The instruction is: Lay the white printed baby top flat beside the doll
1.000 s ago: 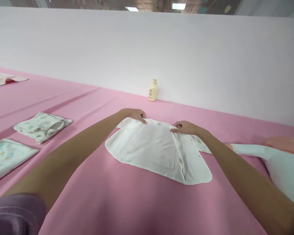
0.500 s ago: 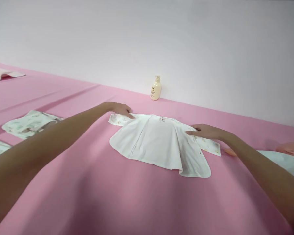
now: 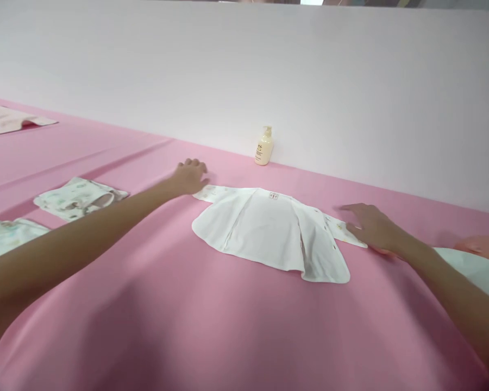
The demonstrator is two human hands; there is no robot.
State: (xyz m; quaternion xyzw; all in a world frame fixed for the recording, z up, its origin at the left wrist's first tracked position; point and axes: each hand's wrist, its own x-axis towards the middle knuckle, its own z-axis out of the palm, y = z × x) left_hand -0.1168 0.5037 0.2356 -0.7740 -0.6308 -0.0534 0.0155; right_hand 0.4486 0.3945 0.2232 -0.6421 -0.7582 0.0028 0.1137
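Note:
A small white baby shirt lies spread on a pink cloth, its front panels opened out and a small printed label at the neckline. Both sleeves stretch outward and carry a faint print. My left hand is at the left cuff, fingers apart, with nothing in it; whether it touches the cuff I cannot tell. Over the right sleeve's end is my right hand, thumb and fingers spread and empty.
A cream pump bottle stands against the white wall. Folded printed garments lie on the left, with a pale pink cloth farther back. At the right edge are a white cloth and a peach-coloured object.
Both hands have let go of the shirt's shoulders and moved outward toward the sleeve ends, their fingers spreading. The shirt lies flatter. The view has shifted slightly.

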